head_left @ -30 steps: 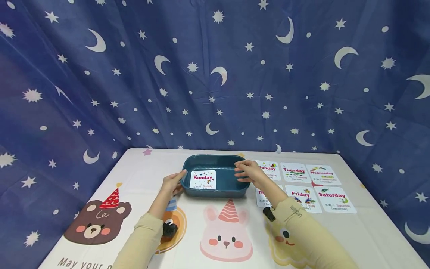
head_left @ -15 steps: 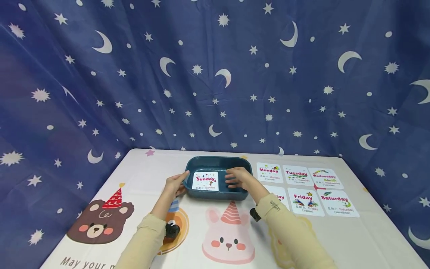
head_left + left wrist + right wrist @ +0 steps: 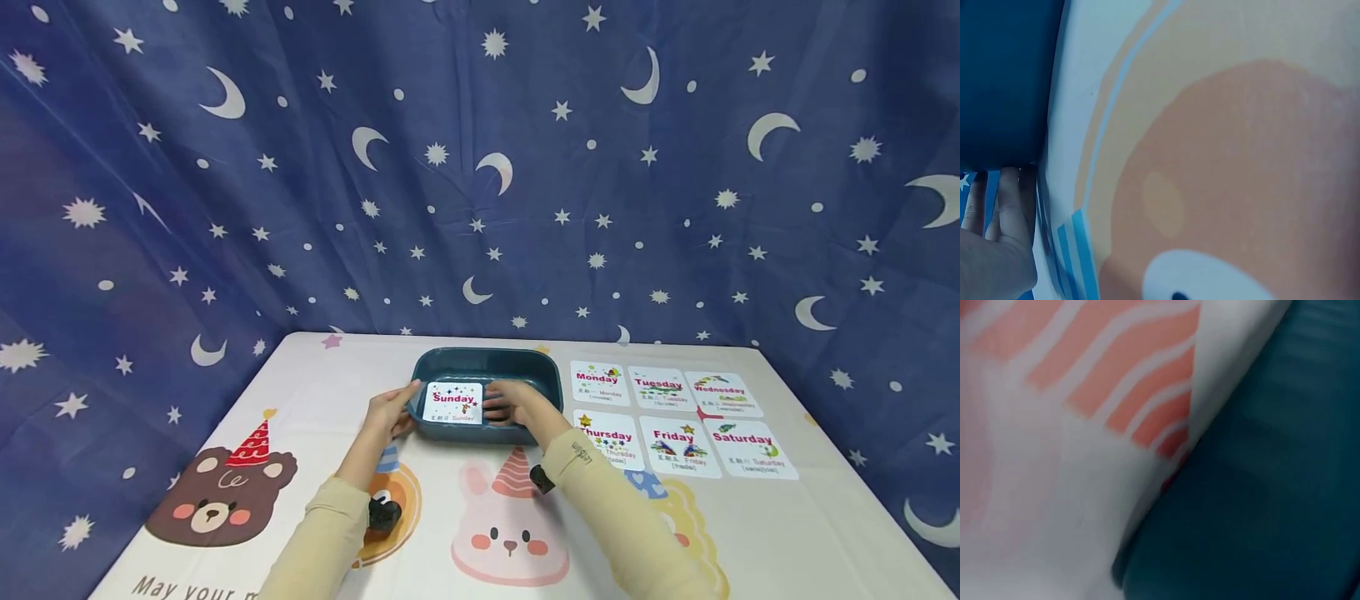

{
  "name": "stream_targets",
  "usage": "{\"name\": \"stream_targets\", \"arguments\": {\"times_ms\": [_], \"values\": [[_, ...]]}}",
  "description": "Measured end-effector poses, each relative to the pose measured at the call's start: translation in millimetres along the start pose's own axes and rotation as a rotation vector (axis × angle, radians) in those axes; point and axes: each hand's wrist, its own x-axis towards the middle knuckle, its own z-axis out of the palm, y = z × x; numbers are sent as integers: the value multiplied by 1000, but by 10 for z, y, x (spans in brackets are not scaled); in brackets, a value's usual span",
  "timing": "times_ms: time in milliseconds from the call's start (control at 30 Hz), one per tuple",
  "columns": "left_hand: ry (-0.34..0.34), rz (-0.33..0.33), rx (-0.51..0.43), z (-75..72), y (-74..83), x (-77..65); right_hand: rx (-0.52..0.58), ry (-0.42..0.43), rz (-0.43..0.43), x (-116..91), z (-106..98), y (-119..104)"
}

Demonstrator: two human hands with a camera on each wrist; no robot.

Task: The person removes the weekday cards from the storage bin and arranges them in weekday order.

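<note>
A teal plastic basin (image 3: pixel 536 367) sits at the back of the table. Inside it, on the left, is a white flashcard (image 3: pixel 453 403) printed "Sunday". My left hand (image 3: pixel 388 410) is at the basin's left end. In the left wrist view its straight fingers (image 3: pixel 1013 200) touch the teal wall. My right hand (image 3: pixel 517 403) reaches over the front rim into the basin, fingers bent, fingertips right at the card's right edge. Its thumb is hidden, so I cannot tell if it pinches the card. The right wrist view shows the basin's outside wall (image 3: pixel 1241 506), with no hand visible.
Right of the basin, several weekday cards lie in two rows: Monday (image 3: pixel 600 383), Tuesday (image 3: pixel 662 389) and Wednesday (image 3: pixel 723 394) behind, Thursday (image 3: pixel 609 440), Friday (image 3: pixel 681 447) and Saturday (image 3: pixel 752 449) in front. A blue starry curtain (image 3: pixel 480 183) hangs behind the cartoon-printed tablecloth (image 3: pixel 337 367).
My right hand has moved left and down into the basin, from its right end to the Sunday card's edge, uncovering the Monday and Thursday cards. My left hand stays at the left end.
</note>
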Motion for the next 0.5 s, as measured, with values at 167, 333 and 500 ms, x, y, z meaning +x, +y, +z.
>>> {"name": "stream_targets", "arguments": {"times_ms": [167,333,500], "values": [[1,4,6,-22,37,0,160,1,-3,506,-1,144],[10,-3,12,-16,40,12,314,-33,-2,1589,-122,582],[10,3,13,5,-13,-6,161,-11,-103,1473,11,690]]}}
